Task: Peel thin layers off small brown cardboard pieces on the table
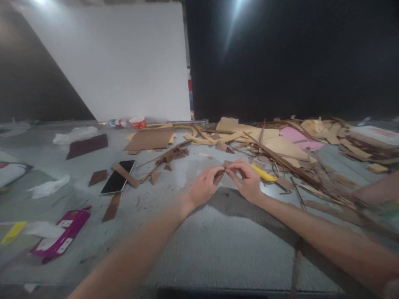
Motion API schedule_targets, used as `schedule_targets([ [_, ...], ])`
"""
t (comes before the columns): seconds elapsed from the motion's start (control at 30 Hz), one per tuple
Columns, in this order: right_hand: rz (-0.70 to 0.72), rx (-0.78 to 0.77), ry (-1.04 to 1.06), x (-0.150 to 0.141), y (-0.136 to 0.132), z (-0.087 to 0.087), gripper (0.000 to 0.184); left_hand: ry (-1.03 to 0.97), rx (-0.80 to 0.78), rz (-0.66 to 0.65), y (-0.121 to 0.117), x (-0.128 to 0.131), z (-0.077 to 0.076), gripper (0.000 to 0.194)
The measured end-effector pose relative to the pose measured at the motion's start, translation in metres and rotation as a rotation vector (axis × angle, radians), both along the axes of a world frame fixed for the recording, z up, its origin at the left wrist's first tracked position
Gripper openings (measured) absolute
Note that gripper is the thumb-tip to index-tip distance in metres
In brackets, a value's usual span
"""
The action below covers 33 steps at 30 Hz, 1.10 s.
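Between the fingertips of the two hands, a small brown scrap (225, 167) is held just above the table (202, 253). The left hand (203, 187) has its thumb and fingers pinched together on the scrap from one side, and the right hand (248, 179) pinches it from the other, so the fingertips nearly meet; much of the scrap is hidden by them.

Just right of the right fingers lies a yellow handle (264, 174). Farther right, long brown strips (280, 158) lie in a tangle over tan sheets (288, 150), with a pink sheet (301, 139) beyond.

Left of the fingers and slightly beyond them is a little heap of brown offcuts (174, 155). Behind that heap, a larger brown sheet (151, 138) lies flat. Well to the left of the fingers is a phone (114, 182), with a brown strip (125, 175) resting across it. Nearer the wearer than the fingers, and far to their left, lies a purple packet (74, 219).

Well beyond the fingers, a red cup (138, 122) sits at the foot of a white board (124, 58), left of a black panel (296, 62).
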State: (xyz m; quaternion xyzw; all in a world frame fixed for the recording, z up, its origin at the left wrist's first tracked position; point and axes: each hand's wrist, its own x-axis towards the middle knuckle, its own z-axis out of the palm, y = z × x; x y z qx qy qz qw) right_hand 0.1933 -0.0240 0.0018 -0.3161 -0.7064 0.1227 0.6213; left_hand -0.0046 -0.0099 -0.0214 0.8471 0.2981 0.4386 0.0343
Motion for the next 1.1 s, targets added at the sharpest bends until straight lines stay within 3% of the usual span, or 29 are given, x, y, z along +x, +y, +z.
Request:
schedule_targets([
  [0.33, 0.035, 0.187, -0.12, 0.004, 0.001, -0.002, 0.018, -0.024, 0.055, 0.008, 0.0, -0.001, 0.0, 0.03],
  [0.6, 0.057, 0.024, -0.187, 0.006, 0.007, -0.006, 0.013, 0.002, -0.042, -0.023, 0.002, -0.005, -0.003, 0.029],
  [0.8, -0.017, 0.073, -0.146, 0.004, 0.004, -0.005, 0.009, -0.012, -0.081, -0.003, 0.001, -0.002, -0.002, 0.032],
  [1.1, 0.035, 0.014, -0.183, 0.006, 0.01, -0.011, 0.01, 0.019, 0.064, -0.003, 0.006, -0.005, -0.002, 0.034],
])
